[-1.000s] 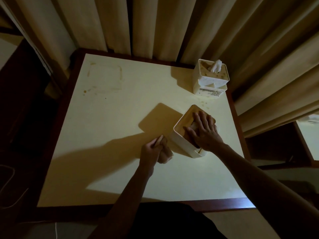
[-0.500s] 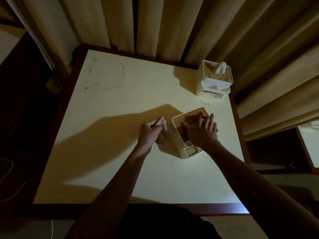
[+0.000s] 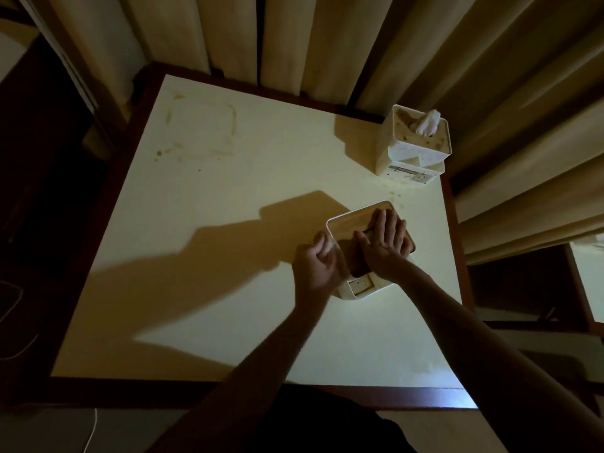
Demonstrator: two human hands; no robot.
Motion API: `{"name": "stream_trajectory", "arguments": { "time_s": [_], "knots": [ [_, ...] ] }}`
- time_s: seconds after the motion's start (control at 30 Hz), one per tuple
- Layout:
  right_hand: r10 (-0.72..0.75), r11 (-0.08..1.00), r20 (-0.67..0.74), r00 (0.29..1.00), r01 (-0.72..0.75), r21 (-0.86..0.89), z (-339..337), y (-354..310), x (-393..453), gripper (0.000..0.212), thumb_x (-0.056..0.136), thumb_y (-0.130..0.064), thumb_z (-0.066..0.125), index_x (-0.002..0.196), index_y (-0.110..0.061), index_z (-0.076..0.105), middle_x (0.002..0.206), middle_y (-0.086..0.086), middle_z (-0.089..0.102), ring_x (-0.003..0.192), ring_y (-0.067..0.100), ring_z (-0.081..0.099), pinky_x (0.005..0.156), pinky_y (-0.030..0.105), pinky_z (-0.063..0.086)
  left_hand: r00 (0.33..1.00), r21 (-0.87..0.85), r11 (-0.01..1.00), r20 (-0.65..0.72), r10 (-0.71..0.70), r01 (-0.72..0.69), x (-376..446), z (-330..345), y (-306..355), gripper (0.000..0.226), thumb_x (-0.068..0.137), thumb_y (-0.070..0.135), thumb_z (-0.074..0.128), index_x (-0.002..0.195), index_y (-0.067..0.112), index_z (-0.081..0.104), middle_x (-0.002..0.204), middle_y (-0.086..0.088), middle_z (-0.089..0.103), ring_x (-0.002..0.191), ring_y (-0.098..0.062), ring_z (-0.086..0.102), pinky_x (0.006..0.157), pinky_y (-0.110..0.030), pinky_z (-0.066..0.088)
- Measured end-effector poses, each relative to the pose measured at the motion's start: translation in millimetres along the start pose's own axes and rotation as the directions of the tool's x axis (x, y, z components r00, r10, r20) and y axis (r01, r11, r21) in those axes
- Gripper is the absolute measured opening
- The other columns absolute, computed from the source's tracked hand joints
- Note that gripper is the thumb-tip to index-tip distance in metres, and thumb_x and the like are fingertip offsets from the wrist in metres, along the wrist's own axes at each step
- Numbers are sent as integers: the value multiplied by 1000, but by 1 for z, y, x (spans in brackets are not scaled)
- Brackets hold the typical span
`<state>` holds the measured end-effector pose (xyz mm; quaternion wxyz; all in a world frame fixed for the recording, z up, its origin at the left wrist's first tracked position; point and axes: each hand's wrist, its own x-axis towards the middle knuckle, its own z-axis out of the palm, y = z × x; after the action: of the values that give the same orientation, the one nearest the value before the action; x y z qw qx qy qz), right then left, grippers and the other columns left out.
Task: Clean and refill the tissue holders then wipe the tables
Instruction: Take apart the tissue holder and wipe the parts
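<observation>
Holding the open tissue holder (image 3: pixel 351 291) on the table (image 3: pixel 228 256), near its right edge.

You are curling your left hand (image 3: pixel 315 264) around the holder's left wall, gripping it, while your right hand (image 3: pixel 385 241) is lying flat inside, fingers straight and together, pressing the contents down; those contents are too dark to identify. The holder's opening is facing up, its long axis running from you toward the curtain (image 3: pixel 327 40). A second holder (image 3: pixel 413 147), tissue (image 3: pixel 426 124) protruding, is standing upright at the far right corner.

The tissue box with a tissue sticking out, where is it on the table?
In the head view, the tissue box stands at the table's far right corner by the curtains, beyond the open holder being handled.
</observation>
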<state>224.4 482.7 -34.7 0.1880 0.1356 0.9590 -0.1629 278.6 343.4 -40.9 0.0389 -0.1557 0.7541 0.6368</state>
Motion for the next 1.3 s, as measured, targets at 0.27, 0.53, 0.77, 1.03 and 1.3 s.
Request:
{"name": "stream_trajectory", "arguments": {
  "time_s": [0.27,0.53,0.77,1.03,1.3],
  "knots": [
    [19,1000,-10,1000,-20,-4,2,-1,3,76,98,-52,31,151,-20,-13,158,2,-21,144,24,-22,114,47,-10,964,-56,972,150,-218,229,-47,17,-6,15,93,19,54,102,31,58,101,-11,66,89,-18,60,75,-29,49],
    [37,999,-6,999,-37,-15,0,-1,2,76,98,-53,32,151,-22,-14,158,-1,-22,144,21,-23,114,44,-12,965,-62,964,50,-256,259,49,-13,7,39,87,11,57,126,6,61,116,-11,68,105,-23,65,89,-33,50],
    [43,999,10,999,-43,-27,0,-1,5,77,98,-53,31,151,-21,-16,158,0,-23,144,22,-25,114,45,-13,961,31,961,-12,-276,276,17,11,-14,27,92,12,51,67,24,53,66,3,58,67,-15,57,58,-23,41],
    [39,999,2,999,-39,-20,1,-1,5,76,98,-52,31,151,-21,-15,158,0,-23,144,22,-25,114,45,-12,940,152,941,114,-322,303,-41,47,-41,27,97,13,49,121,2,57,107,-6,66,92,-6,57,68,-4,40],
    [46,998,0,999,-46,-40,1,-1,5,76,98,-52,31,151,-21,-15,158,0,-22,144,22,-24,114,45,-12,999,117,993,-31,-15,18,26,11,-35,17,80,-12,48,66,-4,52,56,-2,49,50,0,40,49,-8,31]
  ]
}}
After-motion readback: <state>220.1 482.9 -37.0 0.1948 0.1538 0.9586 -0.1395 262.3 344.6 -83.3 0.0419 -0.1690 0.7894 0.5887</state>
